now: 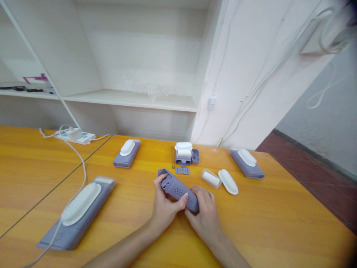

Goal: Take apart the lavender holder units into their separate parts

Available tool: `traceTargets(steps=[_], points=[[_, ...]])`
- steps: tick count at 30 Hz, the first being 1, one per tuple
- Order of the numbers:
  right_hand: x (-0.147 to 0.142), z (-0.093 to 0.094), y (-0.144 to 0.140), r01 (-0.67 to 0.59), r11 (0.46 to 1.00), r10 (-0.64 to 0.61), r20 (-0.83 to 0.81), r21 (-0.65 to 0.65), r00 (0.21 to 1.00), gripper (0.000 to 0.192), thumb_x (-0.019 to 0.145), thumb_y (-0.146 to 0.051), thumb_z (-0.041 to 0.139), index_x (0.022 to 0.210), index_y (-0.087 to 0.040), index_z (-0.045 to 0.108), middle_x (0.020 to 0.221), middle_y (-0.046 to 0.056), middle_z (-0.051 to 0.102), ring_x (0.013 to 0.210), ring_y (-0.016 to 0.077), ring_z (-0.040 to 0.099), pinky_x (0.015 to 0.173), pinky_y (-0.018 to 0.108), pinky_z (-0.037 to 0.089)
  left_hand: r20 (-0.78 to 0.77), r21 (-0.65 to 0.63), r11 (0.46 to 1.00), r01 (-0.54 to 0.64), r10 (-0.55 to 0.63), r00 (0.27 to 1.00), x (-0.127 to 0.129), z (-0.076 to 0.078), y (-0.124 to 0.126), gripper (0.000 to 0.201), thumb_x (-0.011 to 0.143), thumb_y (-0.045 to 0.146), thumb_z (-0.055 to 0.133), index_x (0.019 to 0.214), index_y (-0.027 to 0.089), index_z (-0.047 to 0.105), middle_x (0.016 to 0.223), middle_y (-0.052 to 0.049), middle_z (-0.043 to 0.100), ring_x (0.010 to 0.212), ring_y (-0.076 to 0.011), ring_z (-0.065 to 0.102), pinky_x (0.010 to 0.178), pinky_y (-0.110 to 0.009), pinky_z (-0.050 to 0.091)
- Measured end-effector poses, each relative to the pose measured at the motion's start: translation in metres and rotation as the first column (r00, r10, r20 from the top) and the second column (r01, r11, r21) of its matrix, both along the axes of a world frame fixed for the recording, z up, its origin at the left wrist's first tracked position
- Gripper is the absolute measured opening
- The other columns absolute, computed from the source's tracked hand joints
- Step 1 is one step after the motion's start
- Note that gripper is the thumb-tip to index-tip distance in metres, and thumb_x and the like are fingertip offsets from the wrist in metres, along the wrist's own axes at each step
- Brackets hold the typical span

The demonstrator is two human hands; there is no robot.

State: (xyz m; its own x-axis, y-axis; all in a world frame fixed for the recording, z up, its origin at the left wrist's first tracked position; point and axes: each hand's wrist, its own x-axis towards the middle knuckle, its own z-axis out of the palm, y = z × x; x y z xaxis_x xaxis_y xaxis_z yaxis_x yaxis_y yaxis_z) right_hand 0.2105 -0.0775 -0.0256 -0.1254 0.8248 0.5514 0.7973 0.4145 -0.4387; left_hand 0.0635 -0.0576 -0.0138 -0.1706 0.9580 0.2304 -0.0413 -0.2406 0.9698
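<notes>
Both my hands hold a purple-grey plastic case [178,190] with rows of small holes, tilted above the table. My left hand [165,203] is closed around its upper left end, thumb pressed on the perforated face. At the lower right end, my right hand [205,208] grips the case with its fingers wrapped over the edge. Just beyond lie a coil spring [173,157], white oval pieces [184,146], a small purple cup-like part [195,156] and a flat purple cut-out plate [182,171]. A clear-rimmed tray with a white roll [211,178] and a white oval lid [228,182] rest to the right.
Purple cases with white oval pads stand at the left front [76,214], left back [127,153] and right [247,163]. A white cable [83,165] crosses the left side from a power strip [76,136]. White shelving [128,98] borders the table's back.
</notes>
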Motion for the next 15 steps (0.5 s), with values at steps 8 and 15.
traceTargets(steps=[8,15], points=[[0.003,0.006,-0.001,-0.078,0.997,0.078,-0.014,0.027,0.997,0.029,0.069,-0.011,0.055,0.096,-0.021,0.052,0.091,0.005,0.060,0.086,0.0228,0.055,0.083,0.042,0.040,0.047,-0.036,0.998,0.055,-0.054,0.997,-0.001,0.004,0.003,0.061,0.068,0.030,0.073,0.112,0.026,0.031,0.096,0.000,0.049,0.079,-0.0134,0.054,0.070,-0.025,0.048],[0.011,0.012,0.010,-0.200,0.975,0.194,-0.071,-0.095,0.978,0.030,0.070,-0.010,0.055,0.097,-0.022,0.052,0.095,0.005,0.057,0.092,0.0228,0.053,0.084,0.040,0.043,0.040,-0.049,0.993,0.110,-0.108,0.993,-0.004,0.009,0.013,0.054,0.073,0.029,0.070,0.109,0.027,0.029,0.097,0.001,0.046,0.080,-0.0122,0.052,0.070,-0.024,0.047]])
